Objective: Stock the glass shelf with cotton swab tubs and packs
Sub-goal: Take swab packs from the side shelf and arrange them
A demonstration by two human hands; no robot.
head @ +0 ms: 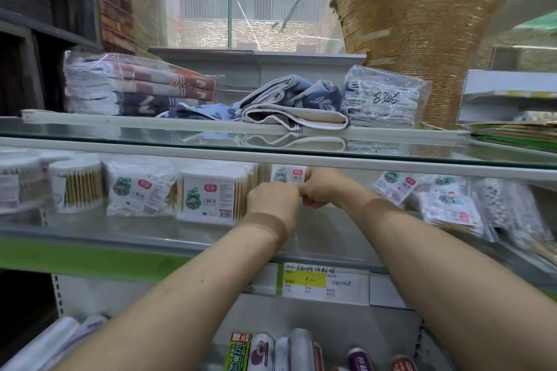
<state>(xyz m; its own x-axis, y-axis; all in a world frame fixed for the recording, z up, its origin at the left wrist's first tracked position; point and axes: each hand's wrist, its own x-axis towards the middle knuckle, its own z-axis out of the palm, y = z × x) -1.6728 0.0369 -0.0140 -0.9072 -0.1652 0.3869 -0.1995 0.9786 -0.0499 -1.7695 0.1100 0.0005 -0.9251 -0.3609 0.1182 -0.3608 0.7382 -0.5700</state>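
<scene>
My left hand [272, 202] and right hand [321, 188] meet knuckle to knuckle at the middle of the frame, both curled and clamped on one swab pack [287, 173]. Its label shows just above my right knuckles, and my fingertips are hidden behind the backs of my hands. The pack is upright in the gap of the row, tucked under the front rail of the glass top [211, 144]. I cannot tell whether its base touches the shelf [120, 229].

Just to its left stands a square tub [208, 199], then another pack [140, 193] and a round tub [75, 187]. To the right, loose packs [449, 208] lean in a heap. Folded towels [295, 105] lie on the glass top.

I judge this as the placing step. Next I should seat the pack flush against the square tub with its label forward, let go without tipping it, then straighten the heap on the right.
</scene>
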